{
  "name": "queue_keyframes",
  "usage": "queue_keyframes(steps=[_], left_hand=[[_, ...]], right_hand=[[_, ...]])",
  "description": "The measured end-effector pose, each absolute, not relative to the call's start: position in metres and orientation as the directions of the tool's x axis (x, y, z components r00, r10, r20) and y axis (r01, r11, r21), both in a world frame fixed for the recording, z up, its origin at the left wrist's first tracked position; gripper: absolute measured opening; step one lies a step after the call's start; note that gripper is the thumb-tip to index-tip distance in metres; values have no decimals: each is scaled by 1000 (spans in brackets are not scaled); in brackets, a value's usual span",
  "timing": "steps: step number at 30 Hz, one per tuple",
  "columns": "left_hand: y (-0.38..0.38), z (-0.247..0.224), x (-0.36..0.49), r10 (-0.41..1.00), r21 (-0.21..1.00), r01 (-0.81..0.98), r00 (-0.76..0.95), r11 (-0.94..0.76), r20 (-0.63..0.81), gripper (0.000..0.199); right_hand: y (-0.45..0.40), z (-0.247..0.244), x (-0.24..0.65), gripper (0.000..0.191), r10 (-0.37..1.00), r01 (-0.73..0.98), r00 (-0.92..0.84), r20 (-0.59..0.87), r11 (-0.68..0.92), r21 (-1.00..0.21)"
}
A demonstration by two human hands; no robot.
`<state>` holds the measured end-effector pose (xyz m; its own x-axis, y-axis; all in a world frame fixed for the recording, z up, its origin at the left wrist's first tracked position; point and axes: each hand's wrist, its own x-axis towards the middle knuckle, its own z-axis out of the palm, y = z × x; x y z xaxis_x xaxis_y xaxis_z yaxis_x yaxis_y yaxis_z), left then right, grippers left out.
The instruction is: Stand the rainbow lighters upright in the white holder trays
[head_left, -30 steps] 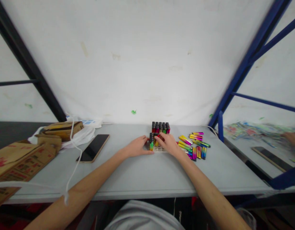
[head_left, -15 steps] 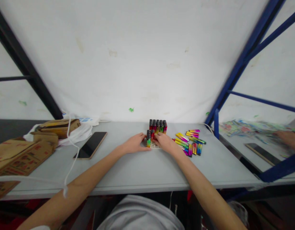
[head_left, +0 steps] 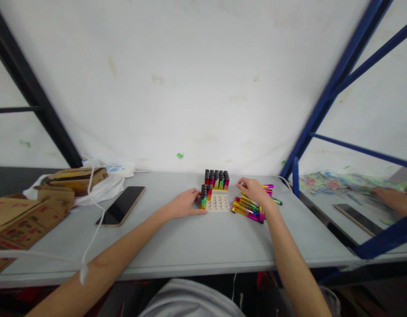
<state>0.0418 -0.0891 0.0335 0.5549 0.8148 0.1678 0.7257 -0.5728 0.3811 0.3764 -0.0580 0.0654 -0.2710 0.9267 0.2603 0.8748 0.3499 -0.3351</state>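
Right hand (head_left: 255, 192): loosely curled right of tray (head_left: 219, 204), hold unclear | left hand (head_left: 184, 204): half-open at tray's left edge, hold unclear | lighters (head_left: 247, 211): likely light, stiff, slick; best pinched mid-body

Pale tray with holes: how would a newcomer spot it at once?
On the grey table, find the block of upright lighters near the wall. In front, between the left hand and the loose lighters, lies the pale tray. Rows of open holes set it apart; standing lighters show only toward its left.
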Motion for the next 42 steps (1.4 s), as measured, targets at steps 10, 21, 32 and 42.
queue_keyframes(steps=[10,21,32,42], left_hand=[[-89,33,42,820,384,731,550,-565,159,66],[-88,35,42,815,379,727,558,-572,160,67],[-88,32,41,818,416,711,543,-567,187,68],[-86,29,41,816,399,717,549,-572,181,70]], right_hand=[[-36,58,420,16,971,902,-239,-21,214,-375],[-55,56,420,31,941,843,-211,265,313,-437],[-74,51,337,51,904,409,-142,403,424,-808],[-83,36,294,63,922,145,-285,261,311,-939]])
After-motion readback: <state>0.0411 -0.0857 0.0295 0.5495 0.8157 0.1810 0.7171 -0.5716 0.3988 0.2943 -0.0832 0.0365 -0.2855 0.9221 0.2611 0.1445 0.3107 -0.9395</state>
